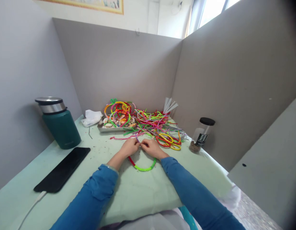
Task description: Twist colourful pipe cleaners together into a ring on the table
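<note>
A ring wrapped in red and green [144,169] lies on the pale green table, its near arc showing below my hands. My left hand [130,147] is closed in a pinch at the ring's far side, with a thin purple strip [136,138] sticking up at its fingertips. Close beside it, my right hand [151,148] also pinches, its fingertips almost meeting those of the left. Whatever sits between the right fingertips is too small to make out. Both hands cover the far part of the ring.
Behind the hands are a metal tray [109,129] of shells and colourful rings, and a heap of fuzzy sticks [154,121]. A teal bottle [61,129] and black phone [63,170] are at the left. A black-lidded jar [201,135] stands right. Grey partitions [119,64] enclose the table.
</note>
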Motion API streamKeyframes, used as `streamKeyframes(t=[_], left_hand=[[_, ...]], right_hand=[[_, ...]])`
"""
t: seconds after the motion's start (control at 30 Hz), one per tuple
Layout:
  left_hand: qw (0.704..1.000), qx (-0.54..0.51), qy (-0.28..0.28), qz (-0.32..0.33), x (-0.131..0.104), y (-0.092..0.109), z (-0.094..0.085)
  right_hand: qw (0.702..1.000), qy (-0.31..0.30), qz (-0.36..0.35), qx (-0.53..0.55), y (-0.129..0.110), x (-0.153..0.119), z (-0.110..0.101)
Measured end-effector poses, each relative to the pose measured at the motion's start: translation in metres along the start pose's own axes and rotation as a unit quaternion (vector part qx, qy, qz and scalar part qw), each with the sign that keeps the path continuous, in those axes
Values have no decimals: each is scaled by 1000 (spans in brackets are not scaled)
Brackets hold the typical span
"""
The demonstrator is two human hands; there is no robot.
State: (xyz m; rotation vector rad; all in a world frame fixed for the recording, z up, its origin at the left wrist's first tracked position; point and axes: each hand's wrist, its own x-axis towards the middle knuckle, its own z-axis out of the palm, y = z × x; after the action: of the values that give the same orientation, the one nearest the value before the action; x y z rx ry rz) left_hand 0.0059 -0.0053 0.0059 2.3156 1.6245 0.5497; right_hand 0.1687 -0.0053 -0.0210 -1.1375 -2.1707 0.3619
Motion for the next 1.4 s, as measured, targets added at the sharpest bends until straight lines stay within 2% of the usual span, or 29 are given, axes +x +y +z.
streamKeyframes(t=[0.77,1.1,1.4], left_hand=[[999,-40,0,7,-1,-2,1],[1000,9,15,-2,0,-1,3],[999,-36,-13,-2,0,-4,3]], right_hand=[[1000,-2,-1,5,1,-1,0],[1000,-2,0,1,1,0,0],[1000,1,-2,0,2,0,1]])
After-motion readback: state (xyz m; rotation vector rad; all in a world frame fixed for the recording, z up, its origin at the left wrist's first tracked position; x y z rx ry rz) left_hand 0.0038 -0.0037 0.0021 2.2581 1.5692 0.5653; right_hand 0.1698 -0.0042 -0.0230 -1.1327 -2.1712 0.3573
